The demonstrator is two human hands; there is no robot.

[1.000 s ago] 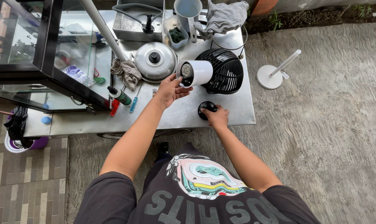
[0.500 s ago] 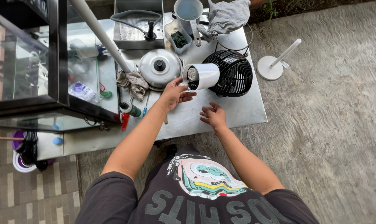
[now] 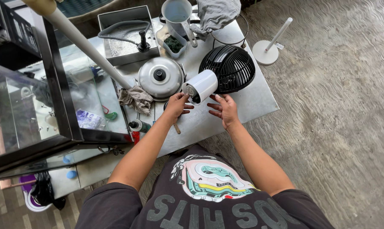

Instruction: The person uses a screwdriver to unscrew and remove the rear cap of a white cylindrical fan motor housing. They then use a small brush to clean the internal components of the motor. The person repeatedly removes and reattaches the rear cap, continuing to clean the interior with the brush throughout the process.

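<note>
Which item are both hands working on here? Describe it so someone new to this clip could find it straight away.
Start at the metal table in the upper middle of the view. Near its front edge lies a small fan on its side, to the right of a round pot lid. The left hand and right hand meet at its white motor housing; its black domed grille sets it apart.

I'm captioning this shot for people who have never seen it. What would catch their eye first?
Most striking is the small fan lying on the metal table, black grille up and away, white motor housing pointing toward the person. The left hand touches that housing; the right hand is open beside it. A shiny pot lid sits just left.
</note>
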